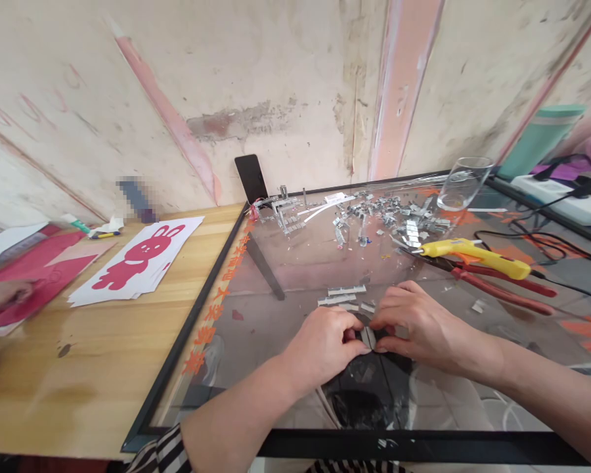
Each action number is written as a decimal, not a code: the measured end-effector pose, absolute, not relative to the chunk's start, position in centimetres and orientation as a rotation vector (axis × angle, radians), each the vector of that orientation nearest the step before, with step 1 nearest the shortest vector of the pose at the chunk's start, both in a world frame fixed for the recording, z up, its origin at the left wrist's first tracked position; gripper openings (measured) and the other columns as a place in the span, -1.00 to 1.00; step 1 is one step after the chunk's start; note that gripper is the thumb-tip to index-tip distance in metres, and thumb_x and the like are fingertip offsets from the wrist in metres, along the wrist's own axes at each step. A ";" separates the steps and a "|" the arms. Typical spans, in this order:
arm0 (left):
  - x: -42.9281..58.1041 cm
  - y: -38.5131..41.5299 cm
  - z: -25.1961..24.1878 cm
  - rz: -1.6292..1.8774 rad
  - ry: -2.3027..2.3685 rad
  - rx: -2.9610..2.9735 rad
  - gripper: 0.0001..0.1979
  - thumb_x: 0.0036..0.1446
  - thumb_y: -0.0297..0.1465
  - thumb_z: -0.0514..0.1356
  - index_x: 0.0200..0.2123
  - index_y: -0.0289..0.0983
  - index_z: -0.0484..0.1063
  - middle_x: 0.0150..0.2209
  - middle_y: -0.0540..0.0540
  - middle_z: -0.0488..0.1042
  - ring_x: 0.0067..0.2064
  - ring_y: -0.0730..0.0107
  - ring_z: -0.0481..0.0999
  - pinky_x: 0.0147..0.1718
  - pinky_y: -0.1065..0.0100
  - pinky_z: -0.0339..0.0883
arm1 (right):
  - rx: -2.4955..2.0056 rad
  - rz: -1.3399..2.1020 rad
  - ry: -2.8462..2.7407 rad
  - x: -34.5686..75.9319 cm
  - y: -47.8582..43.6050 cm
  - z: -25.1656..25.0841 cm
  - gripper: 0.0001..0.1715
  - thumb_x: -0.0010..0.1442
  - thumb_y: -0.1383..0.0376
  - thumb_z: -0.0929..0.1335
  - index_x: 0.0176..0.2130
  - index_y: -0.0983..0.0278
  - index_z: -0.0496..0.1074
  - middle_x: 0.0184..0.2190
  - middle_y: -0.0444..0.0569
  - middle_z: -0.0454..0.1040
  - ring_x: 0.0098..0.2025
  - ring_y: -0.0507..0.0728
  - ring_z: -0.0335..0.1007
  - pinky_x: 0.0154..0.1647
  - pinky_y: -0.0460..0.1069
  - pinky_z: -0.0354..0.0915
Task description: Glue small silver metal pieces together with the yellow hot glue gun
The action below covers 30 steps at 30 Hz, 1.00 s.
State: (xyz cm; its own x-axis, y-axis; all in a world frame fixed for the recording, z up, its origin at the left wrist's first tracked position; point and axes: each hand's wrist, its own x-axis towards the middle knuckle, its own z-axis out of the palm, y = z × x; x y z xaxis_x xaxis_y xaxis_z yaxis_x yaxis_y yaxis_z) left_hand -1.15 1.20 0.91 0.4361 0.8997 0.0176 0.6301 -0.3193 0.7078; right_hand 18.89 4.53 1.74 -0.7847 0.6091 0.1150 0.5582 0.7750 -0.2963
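Near the front of the glass-topped table (295, 394), my left hand (325, 341) and my right hand (414, 322) meet, thumbs and fingertips pinched together. Between them is a small flat grey piece (368, 337) with a thin dark line across it. Fingers cover its edges, and its kind cannot be made out. Just beyond my fingertips lie several short silvery strips (347, 290). A yellow hot glue gun (473, 253) rests past my right hand, lying over red-handled pliers (507, 292).
Silvery scraps (374, 213) spread along the back. A phone (251, 177) leans on the wall. Right are a drinking glass (465, 185), a green tumbler (542, 141) and a power strip (566, 200). Left are rabbit-print papers (138, 259) and another person's hand (2, 295) on red paper.
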 end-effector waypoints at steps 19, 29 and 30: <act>-1.1 1.1 1.6 0.467 1.337 2.055 -0.82 -0.06 -0.41 0.30 -0.30 -0.26 0.54 -0.50 0.04 0.44 -0.48 0.45 0.36 -0.44 0.42 0.19 | -1.389 0.573 -2.258 25.1 7.7 5.3 -0.77 0.15 0.19 0.34 -0.42 0.23 0.53 -0.45 -0.03 0.56 -0.41 0.11 0.40 -0.38 -0.02 0.25; -1.0 1.0 1.3 0.423 1.352 2.152 -0.75 -0.07 -0.31 0.32 -0.26 -0.21 0.50 -0.49 0.05 0.40 -0.44 0.41 0.34 -0.45 0.39 0.11 | -1.577 0.502 -2.039 27.2 8.0 6.5 -0.80 0.11 0.20 0.34 -0.37 0.26 0.51 -0.45 0.00 0.54 -0.43 0.11 0.39 -0.41 -0.01 0.25; -1.0 1.0 1.3 0.417 1.351 2.161 -0.78 -0.06 -0.32 0.31 -0.27 -0.21 0.50 -0.49 0.05 0.40 -0.44 0.41 0.34 -0.45 0.39 0.10 | -1.574 0.509 -2.002 27.5 8.1 6.5 -0.78 0.12 0.18 0.34 -0.36 0.27 0.52 -0.42 0.02 0.55 -0.41 0.12 0.40 -0.41 -0.01 0.26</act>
